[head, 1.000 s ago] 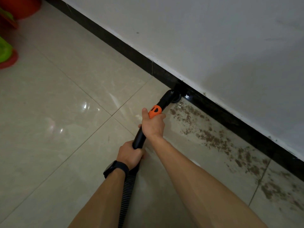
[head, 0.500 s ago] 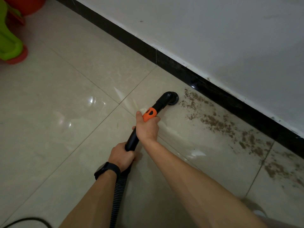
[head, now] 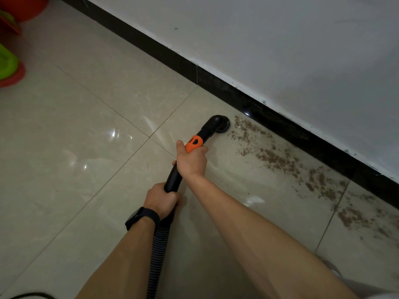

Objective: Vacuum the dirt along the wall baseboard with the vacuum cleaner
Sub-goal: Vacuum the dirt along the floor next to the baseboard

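Vacuum nozzle [head: 220, 124]: black, round, down on the floor [head: 75, 137], near the baseboard [head: 280, 124] but apart from it. It sits just left of the far end of the dirt [head: 278, 160]. Whether its mouth lies flat on the tile cannot be told from this angle.

Dirt: brown crumbly band along the foot of the baseboard, running right and toward the near side, across a grout line onto the next tile.

Surface: glossy beige tiles with thin grout lines and light glare patches. Baseboard is black and shiny, with a vertical joint to the left of the nozzle. White wall [head: 280, 50] above it, a few dark specks.

Grip: right hand [head: 192, 161] is wrapped round the black tube [head: 172, 178] just below the orange collar [head: 193, 143], thumb lying up beside the collar. Left hand [head: 160, 199], nearer, is clenched round the tube's lower end where the ribbed hose [head: 158, 255] joins. Black watch [head: 138, 216] on that wrist.

Room: open tile to the left of the tube. Green and red plastic items [head: 7, 65] at the far left edge, well apart. Thin dark cable [head: 26, 295] at the near left corner.
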